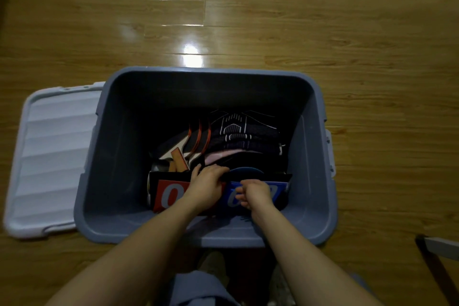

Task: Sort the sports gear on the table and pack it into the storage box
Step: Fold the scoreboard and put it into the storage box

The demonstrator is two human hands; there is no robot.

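Quick count of what's here: one grey storage box (206, 233) on the floor, and one white lid (52, 156) lying flat right beside it. Inside the box there's one scoreboard (171, 194) with two number cards showing, one red and one blue. Behind it I count three paddles (198, 141) stacked on edge with orange-ish rims, though it's dark in there. Also one dark folded garment (243, 134) with white lines. Two hands in the box, left hand (206, 184) and right hand (255, 194).
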